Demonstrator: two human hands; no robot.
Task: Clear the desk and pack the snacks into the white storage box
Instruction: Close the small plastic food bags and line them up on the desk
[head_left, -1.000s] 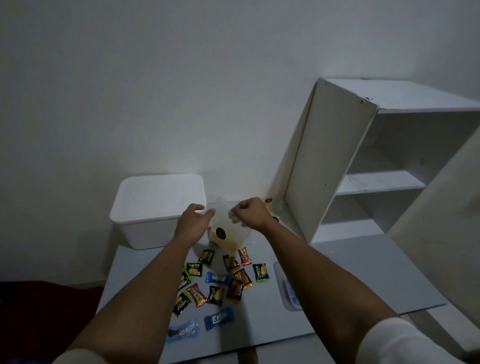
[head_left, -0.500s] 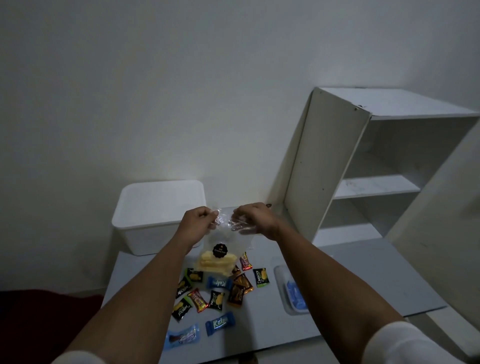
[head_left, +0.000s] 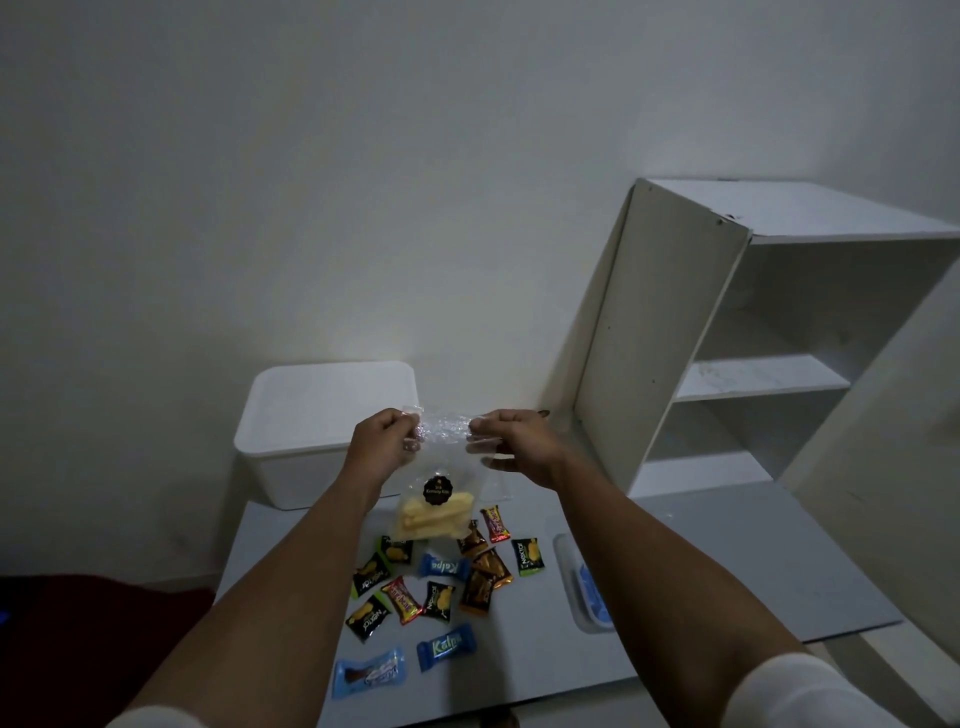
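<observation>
A clear plastic bag of yellow sticks (head_left: 435, 506) with a round black label hangs above the desk. My left hand (head_left: 382, 441) pinches its top left corner and my right hand (head_left: 511, 441) pinches its top right corner. The white storage box (head_left: 322, 431) stands at the desk's back left with its lid on, just behind my left hand. Several small wrapped snacks (head_left: 441, 582) in black, blue, red and brown wrappers lie scattered on the grey desk (head_left: 701, 551) under the bag.
A white open shelf unit (head_left: 727, 332) stands at the back right on the desk. A small clear container with something blue inside (head_left: 584, 592) lies right of the snacks, partly behind my right forearm. A dark red surface (head_left: 78, 639) lies left of the desk.
Both hands have lifted the bag up off the desk and drawn apart, stretching its top edge. The bag now hangs freely above the snacks.
</observation>
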